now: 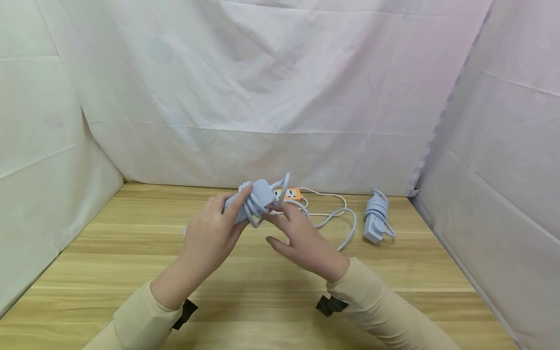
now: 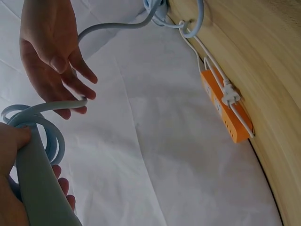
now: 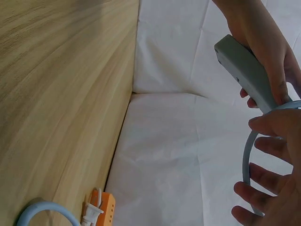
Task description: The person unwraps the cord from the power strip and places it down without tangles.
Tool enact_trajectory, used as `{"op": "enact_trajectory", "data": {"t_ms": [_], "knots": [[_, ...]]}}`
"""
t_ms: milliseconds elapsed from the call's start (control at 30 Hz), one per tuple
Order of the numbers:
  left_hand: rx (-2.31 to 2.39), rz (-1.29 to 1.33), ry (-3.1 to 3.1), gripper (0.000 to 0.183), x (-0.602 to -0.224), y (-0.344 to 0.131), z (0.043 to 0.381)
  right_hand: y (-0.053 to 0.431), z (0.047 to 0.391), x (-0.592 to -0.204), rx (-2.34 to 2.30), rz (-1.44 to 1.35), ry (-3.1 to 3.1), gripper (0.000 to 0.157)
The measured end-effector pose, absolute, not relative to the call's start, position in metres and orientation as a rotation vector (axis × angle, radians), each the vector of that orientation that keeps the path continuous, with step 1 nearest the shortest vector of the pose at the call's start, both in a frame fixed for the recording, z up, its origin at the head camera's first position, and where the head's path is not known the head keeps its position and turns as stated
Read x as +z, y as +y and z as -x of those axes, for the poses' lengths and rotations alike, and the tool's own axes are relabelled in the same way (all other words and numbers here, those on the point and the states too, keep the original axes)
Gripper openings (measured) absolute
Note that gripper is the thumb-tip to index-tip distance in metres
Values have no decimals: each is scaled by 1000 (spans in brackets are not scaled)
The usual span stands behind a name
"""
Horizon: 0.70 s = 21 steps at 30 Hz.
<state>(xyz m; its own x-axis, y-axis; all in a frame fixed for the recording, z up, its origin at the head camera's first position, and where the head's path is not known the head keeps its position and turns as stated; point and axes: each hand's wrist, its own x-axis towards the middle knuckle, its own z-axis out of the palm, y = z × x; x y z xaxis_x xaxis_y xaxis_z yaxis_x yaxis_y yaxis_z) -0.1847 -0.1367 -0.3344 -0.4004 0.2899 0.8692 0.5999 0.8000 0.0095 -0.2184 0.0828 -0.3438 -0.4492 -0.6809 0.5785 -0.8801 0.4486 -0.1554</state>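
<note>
1. Left hand (image 1: pixel 210 226) grips a pale-blue, oblong plastic block (image 1: pixel 264 190) above the wood-grain table (image 1: pixel 245 311).
2. Right hand (image 1: pixel 304 238): fingers loosely spread beside the block's smooth pale-blue cord (image 2: pixel 61 105); cannot tell whether touching.
3. Orange-and-white rectangular socket strip (image 1: pixel 292 194) lies beyond.

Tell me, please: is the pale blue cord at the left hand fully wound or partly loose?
Partly loose: the cord loops round the held bar, but a length runs free of it to the right hand.

Lt-blue power strip (image 3: pixel 249 70), long/boxy, tilted in L hand (image 1: pixel 210 228) abv table (image 1: pixel 245 311); cord (image 2: pixel 56 105) wound rnd it in loops, 1 length out to R hand (image 1: pixel 304 240).
</note>
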Motion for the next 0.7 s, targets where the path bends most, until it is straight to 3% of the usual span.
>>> {"op": "enact_trajectory", "data": {"t_ms": [333, 700], "knots": [[-331, 606, -2112, 76, -343, -149, 190, 86, 213, -345, 646, -1331, -2319, 19], [-286, 577, -2238, 78, -351, -155, 191, 92, 214, -339, 719, -1270, -2340, 7]]}}
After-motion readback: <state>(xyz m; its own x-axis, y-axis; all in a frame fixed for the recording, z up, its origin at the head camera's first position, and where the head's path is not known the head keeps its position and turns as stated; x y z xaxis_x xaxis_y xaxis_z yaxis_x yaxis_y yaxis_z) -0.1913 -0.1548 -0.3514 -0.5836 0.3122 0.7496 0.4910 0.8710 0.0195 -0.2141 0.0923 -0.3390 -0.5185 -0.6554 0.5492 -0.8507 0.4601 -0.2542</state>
